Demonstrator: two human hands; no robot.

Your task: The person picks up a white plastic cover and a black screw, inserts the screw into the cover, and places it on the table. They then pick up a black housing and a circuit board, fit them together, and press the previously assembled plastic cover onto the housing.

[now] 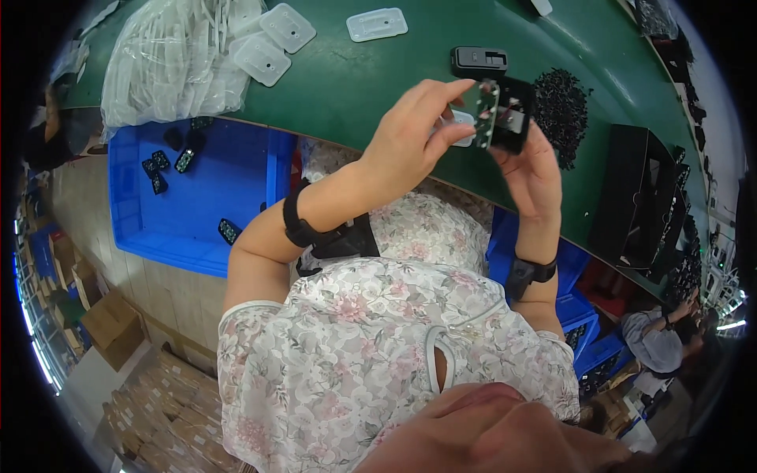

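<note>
My left hand [406, 126] pinches the edge of a small green circuit board [486, 118] between thumb and fingers, with the board standing on edge. Right beside it, my right hand [535, 177] grips a black plastic housing [520, 94] from below and behind, its inner side facing the board. Whether board and housing touch is unclear. On the green table just beyond lies another dark grey housing [479, 60]. A whitish plastic plate [462, 126] is partly hidden behind my left fingers. To the right of my hands spreads a pile of small black parts [561, 110].
Clear plastic bags [177, 59] and several translucent plates [377, 25] lie on the green table [339, 87] at the far left. Below its edge, a blue bin [130, 197] holds several small black units. An open black box [627, 189] stands at right; another person [654, 339] sits beyond.
</note>
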